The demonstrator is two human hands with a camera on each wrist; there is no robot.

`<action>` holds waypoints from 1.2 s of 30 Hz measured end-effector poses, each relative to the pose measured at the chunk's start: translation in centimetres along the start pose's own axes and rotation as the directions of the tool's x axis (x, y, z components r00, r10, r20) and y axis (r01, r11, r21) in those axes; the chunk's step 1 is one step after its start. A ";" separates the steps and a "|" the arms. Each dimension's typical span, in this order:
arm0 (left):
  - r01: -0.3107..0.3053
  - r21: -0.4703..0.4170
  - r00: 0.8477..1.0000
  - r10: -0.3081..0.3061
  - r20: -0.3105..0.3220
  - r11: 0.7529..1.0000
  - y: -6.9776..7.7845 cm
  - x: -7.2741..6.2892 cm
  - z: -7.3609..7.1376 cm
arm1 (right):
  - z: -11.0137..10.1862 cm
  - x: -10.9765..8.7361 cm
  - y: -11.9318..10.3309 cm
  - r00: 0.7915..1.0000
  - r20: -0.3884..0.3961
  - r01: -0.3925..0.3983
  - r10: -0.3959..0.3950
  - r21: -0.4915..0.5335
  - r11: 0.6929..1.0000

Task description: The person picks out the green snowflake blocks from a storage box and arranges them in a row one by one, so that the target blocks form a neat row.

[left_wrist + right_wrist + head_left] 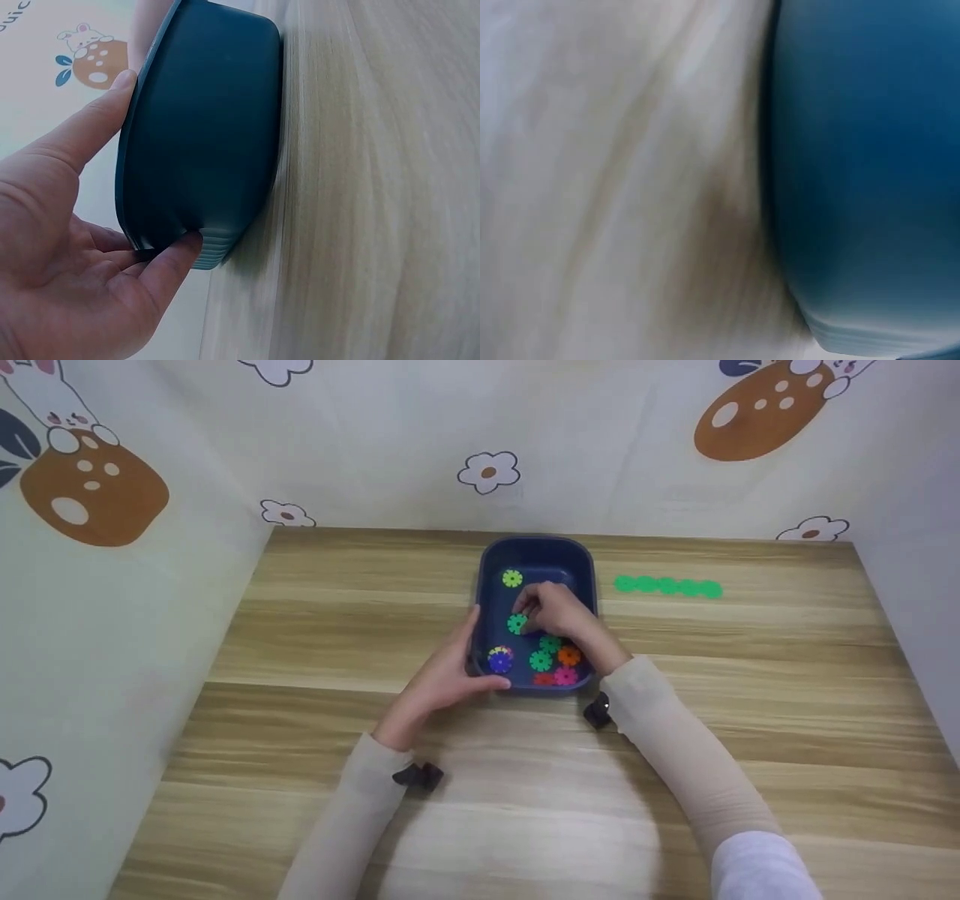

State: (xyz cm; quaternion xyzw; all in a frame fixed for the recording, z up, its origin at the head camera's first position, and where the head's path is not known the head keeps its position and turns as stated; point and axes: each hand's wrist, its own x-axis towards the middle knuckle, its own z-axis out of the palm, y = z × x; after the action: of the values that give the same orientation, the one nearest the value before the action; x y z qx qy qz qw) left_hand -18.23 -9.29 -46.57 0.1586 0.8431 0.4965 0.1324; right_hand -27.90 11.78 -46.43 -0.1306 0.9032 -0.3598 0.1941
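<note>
A dark blue plastic bin stands on the wooden table with toothed, flower-shaped plastic discs inside. My left hand grips its near left corner, thumb along the near side and fingers on the left wall. The left wrist view shows that hand curled over the rim. Reaching into the bin, my right hand has bent fingertips and thumb at the edge of a green snowflake disc, pinching it. In the right wrist view only the bin's outer wall and blurred table show; the right hand is hidden.
A row of several green discs lies right of the bin. Inside the bin are a yellow-green disc, a blue disc, other green discs, an orange disc and a pink disc. A patterned wall covering rises behind.
</note>
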 end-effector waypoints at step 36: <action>-0.012 0.031 1.000 0.012 -0.005 0.999 -0.1 0.0 -0.1 | -0.8 -0.9 -0.4 0.985 -0.142 0.142 -0.098 0.350 0.926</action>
State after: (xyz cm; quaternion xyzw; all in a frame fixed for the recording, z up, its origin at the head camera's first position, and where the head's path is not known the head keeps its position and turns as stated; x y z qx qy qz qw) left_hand -18.27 -9.36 -46.60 0.1645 0.8501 0.4845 0.1249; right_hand -27.40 12.28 -45.41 -0.1258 0.8229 -0.5370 0.1369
